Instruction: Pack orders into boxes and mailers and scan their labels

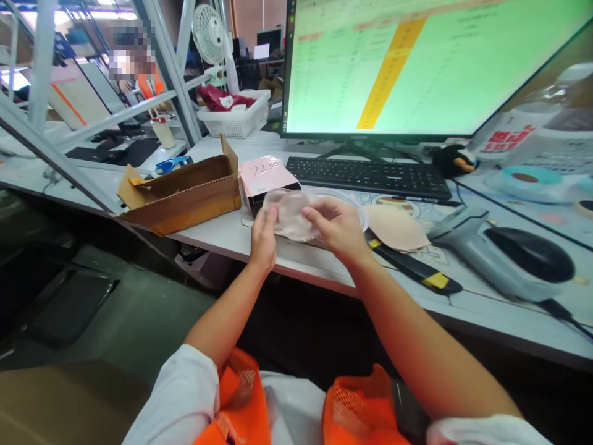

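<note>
Between my two hands, just over the desk's front edge, is a clear, thin piece with rounded lobes [295,216]. My left hand [265,238] grips its left side, thumb up. On the right, my right hand [340,225] pinches it between thumb and fingers. Its exact kind cannot be made out. Past my right hand lies a beige cup-shaped pad [396,227], partly over a black and yellow box cutter [417,267]. Behind my left hand stands a pink and black box [266,176] with handwritten digits on top.
An open cardboard box [185,201] sits at the desk's left edge. Behind are a keyboard [365,176], a monitor [393,68] and a white basket [236,120]. A grey barcode scanner [504,256] lies at right, near a tape roll [523,182]. Another person [151,83] is beyond the metal frame.
</note>
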The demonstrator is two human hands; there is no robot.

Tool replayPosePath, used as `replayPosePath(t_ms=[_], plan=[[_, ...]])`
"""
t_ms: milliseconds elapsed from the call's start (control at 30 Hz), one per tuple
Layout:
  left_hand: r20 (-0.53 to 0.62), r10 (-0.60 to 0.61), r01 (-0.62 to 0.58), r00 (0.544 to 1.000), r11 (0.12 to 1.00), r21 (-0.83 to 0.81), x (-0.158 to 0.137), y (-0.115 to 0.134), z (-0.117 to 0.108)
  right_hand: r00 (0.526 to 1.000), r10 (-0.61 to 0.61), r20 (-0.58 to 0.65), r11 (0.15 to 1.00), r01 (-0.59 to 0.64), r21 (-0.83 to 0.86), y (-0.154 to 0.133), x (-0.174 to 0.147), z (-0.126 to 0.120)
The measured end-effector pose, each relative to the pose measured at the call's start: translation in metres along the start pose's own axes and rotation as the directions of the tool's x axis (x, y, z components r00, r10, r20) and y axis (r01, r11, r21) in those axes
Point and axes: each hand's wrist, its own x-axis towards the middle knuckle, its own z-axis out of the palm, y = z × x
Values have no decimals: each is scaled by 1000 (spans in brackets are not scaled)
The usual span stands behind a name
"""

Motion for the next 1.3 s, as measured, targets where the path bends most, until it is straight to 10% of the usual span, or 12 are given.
replayPosePath(t_ms=[500,1300], plan=[[366,-272,239,890,962,133,91,-17,71,976,40,-213,979,4,201,18,101,-106],[339,-126,44,932,970,241,87,-29,47,988,70,-137,971,-36,237,25,64,-89]])
